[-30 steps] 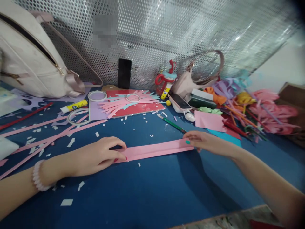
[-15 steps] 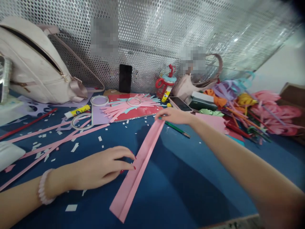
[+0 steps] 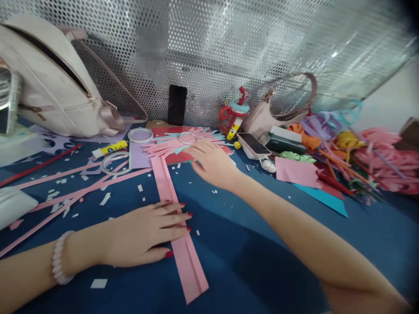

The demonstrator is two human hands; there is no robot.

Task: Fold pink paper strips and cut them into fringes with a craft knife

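**Folded pink strip pinned flat on blue table**

Left hand [image 3: 147, 233] spread flat, fingers pressing on folded pink strip [image 3: 178, 226], gripping nothing. Right hand [image 3: 212, 163] open, palm down near strip's far end beside red card [image 3: 191, 152]. Strip lying lengthwise on blue table [image 3: 248, 244].

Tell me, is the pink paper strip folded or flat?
Folded. The pink strip has a crease line running down its length, with one layer lying over another. The left hand lies flat on it.
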